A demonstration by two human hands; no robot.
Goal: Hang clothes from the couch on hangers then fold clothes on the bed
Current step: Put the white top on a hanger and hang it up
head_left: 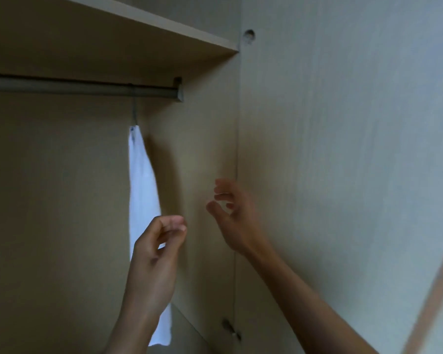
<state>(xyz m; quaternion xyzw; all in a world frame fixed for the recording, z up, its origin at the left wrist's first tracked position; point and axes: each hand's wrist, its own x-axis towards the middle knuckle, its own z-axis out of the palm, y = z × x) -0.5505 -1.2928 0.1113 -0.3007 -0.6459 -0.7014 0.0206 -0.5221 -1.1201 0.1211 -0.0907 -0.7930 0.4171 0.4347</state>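
Observation:
A white garment (141, 190) hangs edge-on from a hanger whose grey hook (135, 111) sits over the metal closet rail (82, 88). My left hand (155, 261) is raised in front of the garment's lower part, fingers loosely curled, holding nothing. My right hand (234, 215) is up to the right of the garment, apart from it, fingers relaxed and empty.
A wooden shelf (164, 29) runs above the rail. The wardrobe's side panel (207, 149) stands just right of the garment, with an open door (343, 149) filling the right side. A small metal hinge (230, 328) shows low on the panel.

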